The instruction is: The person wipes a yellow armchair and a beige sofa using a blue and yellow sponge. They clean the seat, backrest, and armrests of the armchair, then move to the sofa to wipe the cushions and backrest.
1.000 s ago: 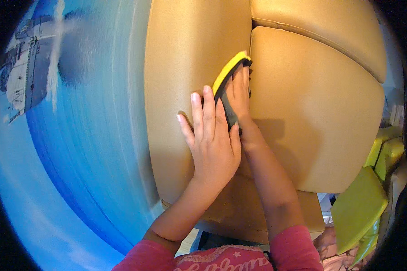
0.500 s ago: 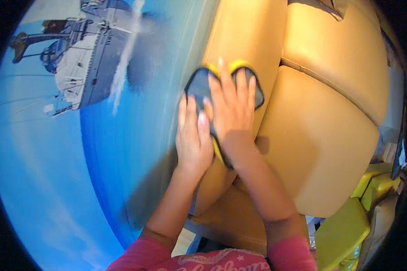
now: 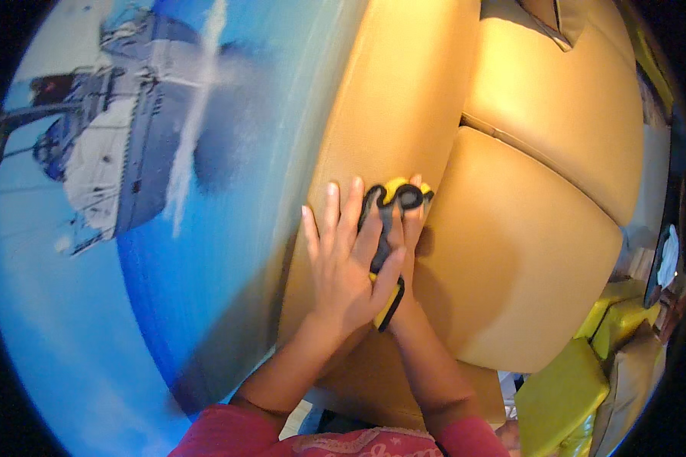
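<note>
A dark cloth with a yellow edge [image 3: 395, 196] lies bunched on the tan leather armrest of a sofa [image 3: 389, 99], close to the seam with the seat cushion [image 3: 511, 266]. My right hand [image 3: 411, 228] presses on the cloth, and only its fingers and wrist show. My left hand [image 3: 343, 263] lies flat over the right one, fingers spread, its fingertips partly on the cloth and partly on the armrest. Another yellow corner of the cloth [image 3: 389, 306] sticks out under my left thumb.
A wall picture in blue with a grey-white ship [image 3: 114, 152] fills the left side. The sofa's back cushion [image 3: 556, 99] is at the upper right. Yellow-green cushions [image 3: 564, 396] lie at the lower right.
Both hands have slid the cloth from the armrest's outer side back toward the seam with the seat cushion. The cloth is more bunched now.
</note>
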The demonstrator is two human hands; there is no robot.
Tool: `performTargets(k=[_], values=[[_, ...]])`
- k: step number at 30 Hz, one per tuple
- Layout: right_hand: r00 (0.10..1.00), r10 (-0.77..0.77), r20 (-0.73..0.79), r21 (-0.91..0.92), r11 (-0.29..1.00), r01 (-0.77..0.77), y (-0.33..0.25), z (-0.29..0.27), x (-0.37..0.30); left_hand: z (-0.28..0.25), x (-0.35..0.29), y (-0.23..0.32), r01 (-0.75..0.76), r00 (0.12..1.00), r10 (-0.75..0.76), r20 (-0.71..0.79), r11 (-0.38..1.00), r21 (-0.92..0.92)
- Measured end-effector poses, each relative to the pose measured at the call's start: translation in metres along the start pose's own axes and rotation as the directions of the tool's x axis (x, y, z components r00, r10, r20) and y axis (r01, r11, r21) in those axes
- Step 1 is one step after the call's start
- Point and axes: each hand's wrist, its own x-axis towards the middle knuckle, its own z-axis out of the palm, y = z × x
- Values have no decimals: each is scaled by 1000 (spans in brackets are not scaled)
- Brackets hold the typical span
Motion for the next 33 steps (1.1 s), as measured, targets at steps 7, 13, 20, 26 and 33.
performTargets(k=[7, 13, 20, 26, 33], values=[[993, 98, -63, 247, 966, -80, 45, 4, 126, 31, 112, 12, -136, 971, 161, -178, 980, 146], [989, 135, -59, 290, 951, -112, 117, 32, 107, 47, 111, 25, -84, 977, 144, -160, 939, 333], [957, 239, 164, -77, 970, -229, 102, -3, -54, 123, 42, 45, -247, 952, 115, 283, 836, 490], [982, 122, 144, -511, 859, -32, 192, -43, 68, 172, 64, 68, 49, 998, -61, -17, 904, -426], [975, 24, 221, -687, 713, 138, 209, -29, 109, 254, 67, 49, 215, 960, -281, -16, 769, -602]])
